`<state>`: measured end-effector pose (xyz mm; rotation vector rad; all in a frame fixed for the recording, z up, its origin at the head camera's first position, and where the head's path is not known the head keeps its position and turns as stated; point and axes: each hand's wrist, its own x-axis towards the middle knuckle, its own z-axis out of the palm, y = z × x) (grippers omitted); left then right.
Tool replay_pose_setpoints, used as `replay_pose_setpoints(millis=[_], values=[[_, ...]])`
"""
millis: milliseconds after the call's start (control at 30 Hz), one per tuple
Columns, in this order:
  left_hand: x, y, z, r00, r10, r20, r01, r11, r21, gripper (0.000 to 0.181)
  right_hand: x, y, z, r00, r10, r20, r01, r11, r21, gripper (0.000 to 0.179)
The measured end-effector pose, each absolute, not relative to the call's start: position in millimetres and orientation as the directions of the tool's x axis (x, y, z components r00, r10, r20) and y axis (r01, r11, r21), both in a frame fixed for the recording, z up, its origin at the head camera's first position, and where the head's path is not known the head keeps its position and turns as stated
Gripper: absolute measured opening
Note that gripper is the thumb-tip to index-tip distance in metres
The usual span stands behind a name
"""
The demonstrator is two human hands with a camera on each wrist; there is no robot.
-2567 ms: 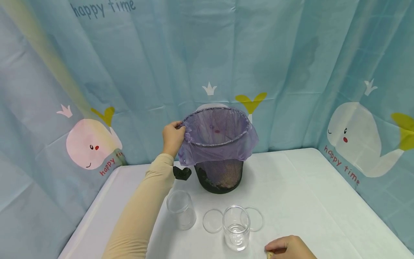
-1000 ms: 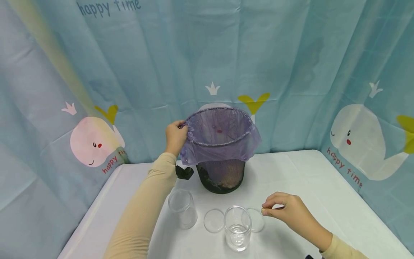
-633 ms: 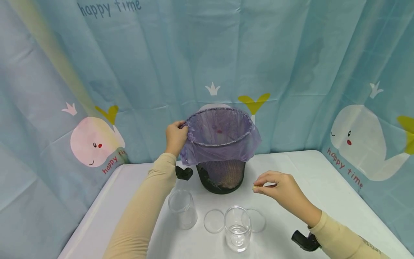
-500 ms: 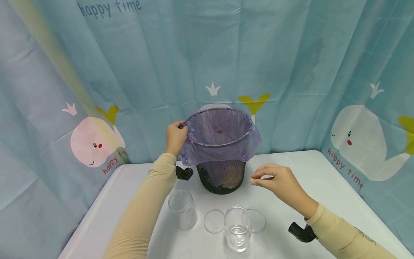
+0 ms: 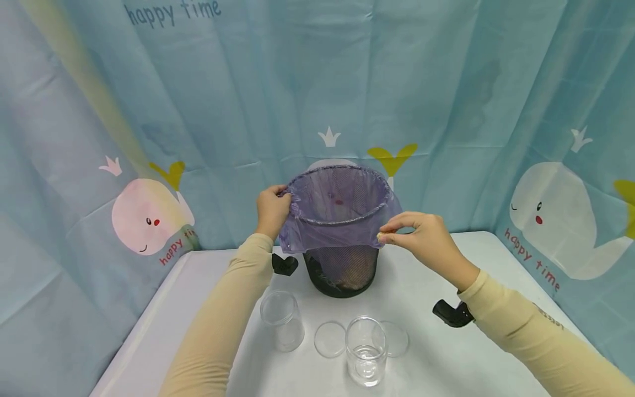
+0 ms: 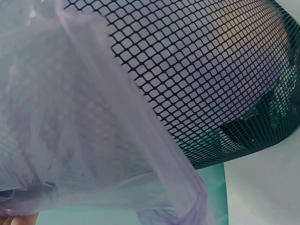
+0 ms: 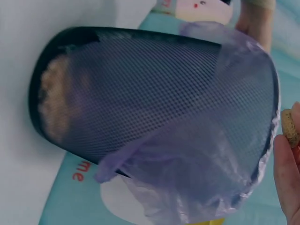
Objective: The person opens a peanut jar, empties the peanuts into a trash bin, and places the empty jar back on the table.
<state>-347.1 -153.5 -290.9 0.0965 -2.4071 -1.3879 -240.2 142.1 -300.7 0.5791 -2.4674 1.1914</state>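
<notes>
My left hand (image 5: 273, 211) grips the left side of the rim of a black mesh wastebasket (image 5: 342, 270). A translucent purple bin bag (image 5: 329, 234) lines the basket and folds down over its outside. My right hand (image 5: 430, 242) pinches a small tan, pitted piece (image 7: 289, 127) between thumb and fingers, level with the basket's upper right side. In the head view that hand overlaps the bag's right edge. Through the mesh, a tan heap (image 7: 56, 98) shows at the basket's bottom. Only fingertips (image 6: 21, 219) of the left hand show in the left wrist view, beneath the bag.
Toward the front of the white table (image 5: 461, 364) stand two clear glass jars, a left jar (image 5: 284, 325) and a right jar (image 5: 366, 353). Round clear lids (image 5: 329, 339) lie flat beside the right one. A blue patterned curtain (image 5: 278, 82) hangs behind the table.
My right hand has come up from the front right edge, past the right jar, to the basket's upper right side, still pinching the tan piece. The left hand keeps its grip on the rim.
</notes>
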Motion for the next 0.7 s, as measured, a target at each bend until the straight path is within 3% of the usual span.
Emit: replay_pose_setpoints(millis=[467,700], values=[[-346.6,-153.0,-291.2,-0.927,-0.243,0.286,0.127,0.513,0.849,0.038,-271.9,128.5,-267.5,-0.843,-0.159,0.513,-0.510,0.538,-0.671,0.022],[-347.9,-152.5,-292.6,-0.929,-0.243,0.278,0.120,0.511,0.851,0.037,-289.3,125.7,-257.1,-0.873,-0.144,0.465,-0.463,0.541,-0.702,0.028]])
